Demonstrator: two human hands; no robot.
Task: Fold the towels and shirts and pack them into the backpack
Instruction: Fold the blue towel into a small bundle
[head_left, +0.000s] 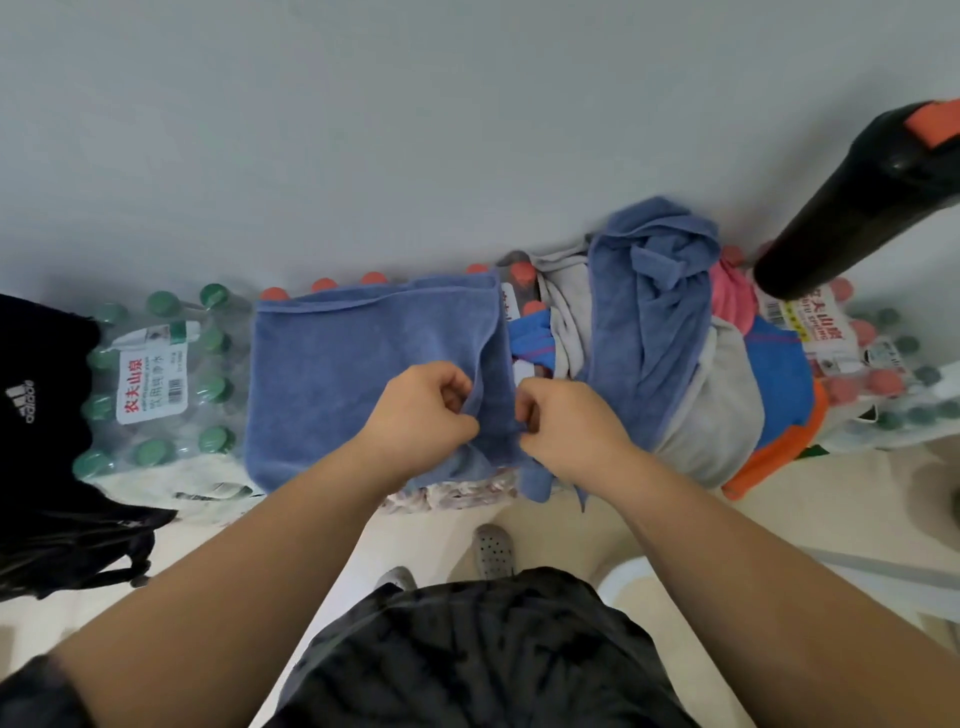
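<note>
Fingers of your left hand (423, 410) and right hand (566, 426) are clamped on the blue towel (363, 374); uneven pull could skew the fold or slide it off the bottles (156, 384).

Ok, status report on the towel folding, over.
Left hand and right hand both pinch the blue towel at its right edge. Towel lies on water-bottle packs. Unfolded pile right, backpack left; nothing in the way.

A black garment with a faint mottled grey pattern (467, 654) is worn on the torso. A short dark sleeve (31, 696) is noted at the left upper arm. Forearms, left hand (423, 410) and right hand (566, 426) are uncovered. Grey perforated clog shoes (493, 550) are worn.
</note>
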